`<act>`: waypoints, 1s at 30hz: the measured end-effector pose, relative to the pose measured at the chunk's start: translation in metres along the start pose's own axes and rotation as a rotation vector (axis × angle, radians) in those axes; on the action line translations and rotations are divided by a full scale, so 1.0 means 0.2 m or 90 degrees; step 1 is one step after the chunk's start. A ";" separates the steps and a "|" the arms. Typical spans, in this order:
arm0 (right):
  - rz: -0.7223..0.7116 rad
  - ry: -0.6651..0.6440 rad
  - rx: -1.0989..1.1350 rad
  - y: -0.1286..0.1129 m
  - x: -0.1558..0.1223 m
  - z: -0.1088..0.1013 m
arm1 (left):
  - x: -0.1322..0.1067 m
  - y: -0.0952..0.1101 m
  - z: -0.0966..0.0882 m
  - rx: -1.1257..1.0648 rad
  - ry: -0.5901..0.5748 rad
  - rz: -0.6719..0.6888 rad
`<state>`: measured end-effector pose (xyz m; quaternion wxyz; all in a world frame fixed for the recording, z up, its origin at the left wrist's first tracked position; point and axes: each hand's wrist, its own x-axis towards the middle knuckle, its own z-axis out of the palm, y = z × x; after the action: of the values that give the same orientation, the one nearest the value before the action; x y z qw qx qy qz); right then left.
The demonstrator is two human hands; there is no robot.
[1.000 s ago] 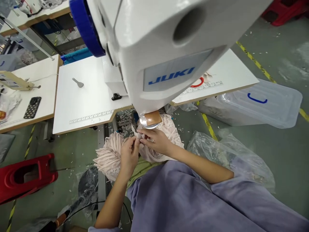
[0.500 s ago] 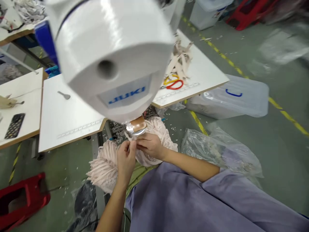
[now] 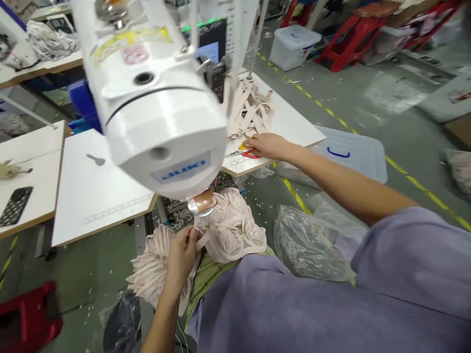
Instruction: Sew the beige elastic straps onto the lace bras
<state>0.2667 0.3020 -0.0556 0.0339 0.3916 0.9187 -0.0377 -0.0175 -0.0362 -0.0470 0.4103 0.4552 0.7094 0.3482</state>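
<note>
My left hand (image 3: 183, 250) is closed on the edge of a pale pink lace bra (image 3: 235, 230), just below the needle area of a white sewing machine (image 3: 172, 132). The bra's cups lie to the right of that hand, over my lap. A bundle of pale pink straps or bra parts (image 3: 152, 269) hangs at its left. My right hand (image 3: 268, 144) is stretched out to the table on the right. Its fingertips are at the scissors (image 3: 251, 153) with red and yellow handles, beside a pile of cut pale strips (image 3: 252, 110). Whether the fingers grip anything there is hidden.
White table boards (image 3: 91, 186) flank the machine. A grey spoon-shaped tool (image 3: 95, 160) and a patterned phone (image 3: 16, 205) lie to the left. Below the right board are a lidded plastic bin (image 3: 353, 152) and a clear plastic bag (image 3: 309, 245). A red stool (image 3: 29, 318) stands lower left.
My right hand has left the fabric at the needle area and reached out right to the scissors and strips. My left hand stays on the bra, whose cups are now exposed. The view has shifted.
</note>
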 end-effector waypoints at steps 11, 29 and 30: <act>-0.038 0.042 0.361 -0.69 -0.82 0.10 | -0.03 0.06 0.00 -0.295 0.003 -0.142; -0.075 0.075 0.507 -1.08 -0.79 0.18 | -0.05 0.09 -0.02 -0.190 -0.015 -0.094; -0.062 0.086 0.517 -1.08 -0.80 0.18 | -0.04 0.08 -0.03 -0.189 -0.013 -0.086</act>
<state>0.2226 0.0337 -0.0679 -0.1857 0.3306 0.8470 -0.3727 -0.0139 -0.0392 -0.0279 0.5027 0.3443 0.6751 0.4160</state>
